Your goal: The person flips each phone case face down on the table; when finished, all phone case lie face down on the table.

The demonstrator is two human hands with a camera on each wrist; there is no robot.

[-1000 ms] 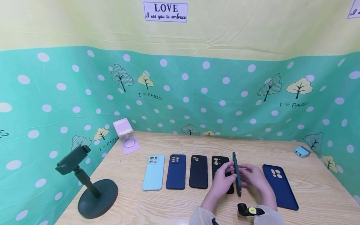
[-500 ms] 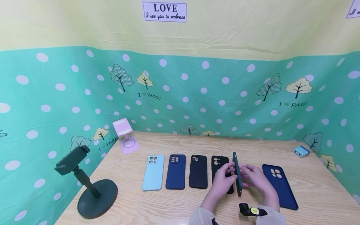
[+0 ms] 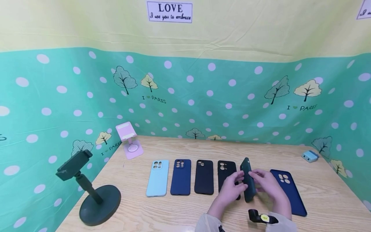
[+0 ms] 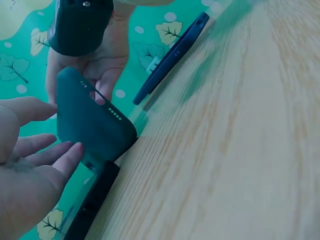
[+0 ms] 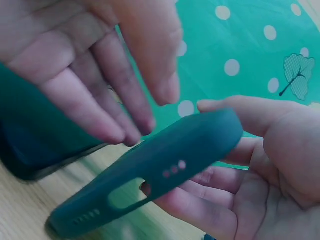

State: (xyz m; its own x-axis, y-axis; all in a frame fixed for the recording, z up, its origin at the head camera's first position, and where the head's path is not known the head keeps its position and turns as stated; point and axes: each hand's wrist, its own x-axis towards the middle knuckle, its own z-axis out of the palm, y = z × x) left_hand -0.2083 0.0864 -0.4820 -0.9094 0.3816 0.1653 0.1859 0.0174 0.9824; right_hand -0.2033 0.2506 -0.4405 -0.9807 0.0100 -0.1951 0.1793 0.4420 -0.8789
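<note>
A dark green phone case [image 3: 250,185] stands on edge, tilted, between the two hands. My left hand [image 3: 229,190] holds it from the left; in the right wrist view its thumb and fingers lie on opposite sides of the case [image 5: 165,165]. My right hand [image 3: 269,187] is at the right side with fingers extended, the tips close to the case's edge; whether they touch cannot be made out. The port cutout and small holes show along the case's end. A black phone case [image 3: 226,170] lies partly behind the left hand, and a blue phone case [image 3: 292,196] lies right of the right hand.
On the wooden table [image 3: 179,216], light blue [image 3: 157,178], navy [image 3: 181,177] and black [image 3: 204,177] phone cases lie in a row. A black stand [image 3: 98,206] and a pink stand [image 3: 134,148] are at left. A blue charger block [image 3: 310,156] sits at back right.
The green phone case has turned from nearly edge-on to show more of its broad face. My right hand has shifted slightly right, and its fingers have moved along the case's edge.
</note>
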